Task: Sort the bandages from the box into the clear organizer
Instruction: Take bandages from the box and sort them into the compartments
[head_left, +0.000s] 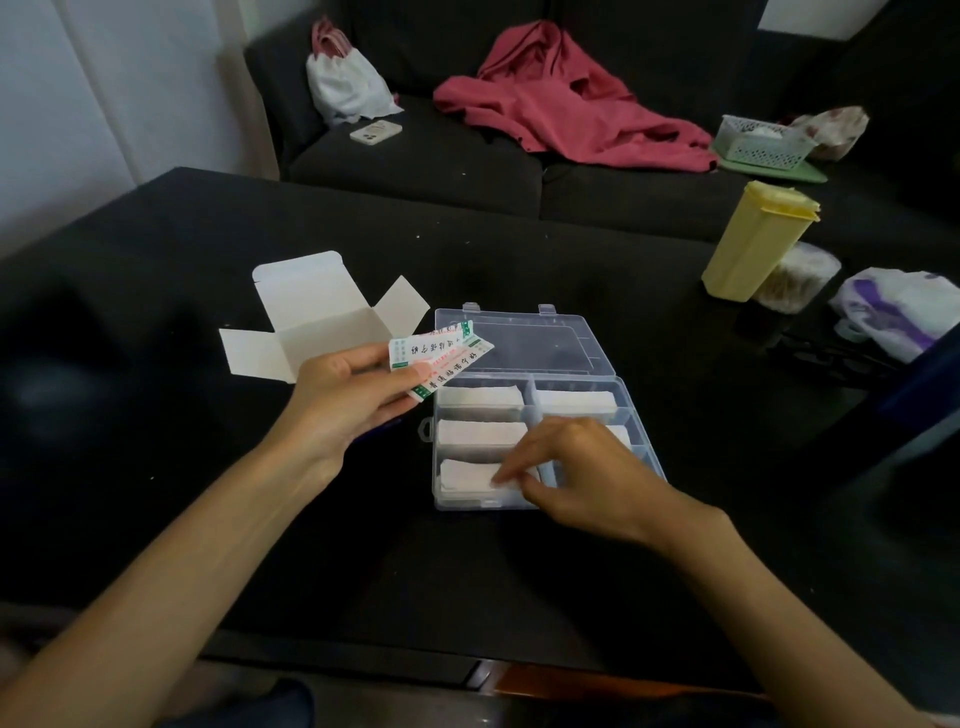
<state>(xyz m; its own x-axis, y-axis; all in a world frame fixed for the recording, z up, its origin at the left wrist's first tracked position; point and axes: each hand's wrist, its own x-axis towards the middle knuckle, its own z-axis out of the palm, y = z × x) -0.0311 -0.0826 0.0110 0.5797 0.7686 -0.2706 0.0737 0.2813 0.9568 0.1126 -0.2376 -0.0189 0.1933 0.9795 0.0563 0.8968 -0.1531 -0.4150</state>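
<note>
The clear organizer (574, 382) lies open on the black table, its lid folded back. White bandages fill several of its compartments. My left hand (345, 397) grips a small fan of printed bandage wrappers (441, 356) just left of the organizer. Behind that hand lies the white cardboard box (317, 317), its flaps spread open. My right hand (576, 470) reaches into the organizer's near side, fingertips pinching a white bandage (467, 475) in the front left compartment. The right-hand compartments under that hand are mostly hidden.
A yellow lidded container (756, 241), a clear tub (795, 278) and a white and purple bag (898, 309) stand at the table's right. Behind the table a dark sofa (426, 161) carries a phone (375, 131), a red garment (566, 98), a white bag (345, 83) and a green basket (761, 140).
</note>
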